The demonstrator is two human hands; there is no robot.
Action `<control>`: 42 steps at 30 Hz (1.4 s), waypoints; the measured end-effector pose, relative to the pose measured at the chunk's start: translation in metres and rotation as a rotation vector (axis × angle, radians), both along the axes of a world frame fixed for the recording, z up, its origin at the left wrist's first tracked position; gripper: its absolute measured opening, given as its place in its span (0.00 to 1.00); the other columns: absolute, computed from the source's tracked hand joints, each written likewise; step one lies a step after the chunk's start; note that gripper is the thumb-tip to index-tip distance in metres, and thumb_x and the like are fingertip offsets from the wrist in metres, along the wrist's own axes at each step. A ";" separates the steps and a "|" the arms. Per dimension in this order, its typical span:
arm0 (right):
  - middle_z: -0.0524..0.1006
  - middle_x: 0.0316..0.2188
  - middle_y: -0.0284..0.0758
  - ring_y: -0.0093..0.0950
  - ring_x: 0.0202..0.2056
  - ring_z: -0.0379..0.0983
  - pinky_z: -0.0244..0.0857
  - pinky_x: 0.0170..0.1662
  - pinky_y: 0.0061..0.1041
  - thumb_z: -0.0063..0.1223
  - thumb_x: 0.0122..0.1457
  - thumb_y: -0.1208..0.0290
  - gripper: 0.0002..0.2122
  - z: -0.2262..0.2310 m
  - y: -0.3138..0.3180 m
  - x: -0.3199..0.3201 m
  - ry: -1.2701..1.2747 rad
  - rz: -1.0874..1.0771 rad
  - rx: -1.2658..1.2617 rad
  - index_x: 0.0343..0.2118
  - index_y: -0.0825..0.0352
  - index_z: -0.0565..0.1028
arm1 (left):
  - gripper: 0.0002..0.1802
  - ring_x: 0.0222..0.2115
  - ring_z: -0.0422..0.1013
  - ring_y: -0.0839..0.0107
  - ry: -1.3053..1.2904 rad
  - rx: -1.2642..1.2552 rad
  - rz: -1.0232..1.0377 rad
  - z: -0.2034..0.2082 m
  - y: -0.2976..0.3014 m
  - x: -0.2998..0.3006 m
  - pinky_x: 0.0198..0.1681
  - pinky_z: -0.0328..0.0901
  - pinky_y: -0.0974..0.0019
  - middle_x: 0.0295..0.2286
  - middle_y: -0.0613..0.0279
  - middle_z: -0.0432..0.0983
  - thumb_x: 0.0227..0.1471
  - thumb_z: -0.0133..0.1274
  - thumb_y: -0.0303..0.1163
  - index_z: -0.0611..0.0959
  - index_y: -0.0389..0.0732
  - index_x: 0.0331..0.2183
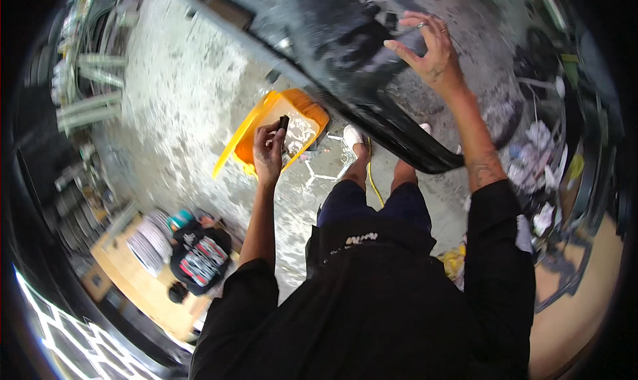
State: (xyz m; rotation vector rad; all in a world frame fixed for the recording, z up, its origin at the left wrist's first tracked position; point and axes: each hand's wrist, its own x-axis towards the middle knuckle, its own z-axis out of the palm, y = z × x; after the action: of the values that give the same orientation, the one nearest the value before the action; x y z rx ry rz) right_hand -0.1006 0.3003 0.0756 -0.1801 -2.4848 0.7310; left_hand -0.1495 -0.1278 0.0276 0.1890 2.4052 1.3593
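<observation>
My left hand (268, 151) is closed around a small dark block (284, 123). It hovers over a yellow bucket (247, 133) that holds cloudy, foamy water (302, 129). In front of me stretches a long black moulded panel (352, 107), which looks like a car bumper, wet or glossy in places. Beside its far right part, my right hand (432, 51) is raised with thumb and fingers apart and nothing in it. A ring shows on one finger. Whether that hand touches the panel I cannot tell.
A yellow cord (375, 181) runs on the wet concrete floor (179, 81) by my feet. On the left, a wooden table (129, 267) bears rolls and a dark printed cloth. Metal racks (93, 88) stand at far left. Crumpled paper and plastic (531, 154) lie on the right.
</observation>
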 end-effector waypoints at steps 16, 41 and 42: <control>0.66 0.67 0.37 0.43 0.63 0.68 0.66 0.62 0.36 0.69 0.53 0.48 0.38 -0.048 -0.044 -0.081 -0.704 0.301 0.109 0.65 0.54 0.67 | 0.20 0.38 0.76 0.68 -0.744 1.026 0.489 -0.463 -0.172 -0.011 0.42 0.72 0.62 0.41 0.59 0.79 0.62 0.52 0.42 0.80 0.41 0.51; 0.61 0.70 0.28 0.36 0.47 0.80 0.76 0.50 0.34 0.75 0.36 0.65 0.47 -0.064 0.079 -0.044 -0.425 0.801 0.281 0.66 0.38 0.68 | 0.22 0.43 0.73 0.52 0.652 -0.176 -0.366 0.041 0.234 0.057 0.46 0.70 0.56 0.41 0.54 0.77 0.52 0.63 0.25 0.83 0.40 0.50; 0.61 0.70 0.27 0.37 0.49 0.79 0.75 0.51 0.34 0.73 0.36 0.66 0.46 -0.049 0.067 -0.045 -0.614 0.759 0.246 0.64 0.32 0.69 | 0.20 0.42 0.73 0.53 0.651 -0.252 -0.370 0.037 0.234 0.067 0.45 0.70 0.56 0.40 0.55 0.77 0.50 0.63 0.23 0.83 0.39 0.48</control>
State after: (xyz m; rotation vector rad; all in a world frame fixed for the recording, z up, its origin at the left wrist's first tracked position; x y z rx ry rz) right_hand -0.1455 0.3670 0.0263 0.7826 -3.2258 0.7091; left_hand -0.0830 0.1061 0.0643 1.0905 2.8156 0.9004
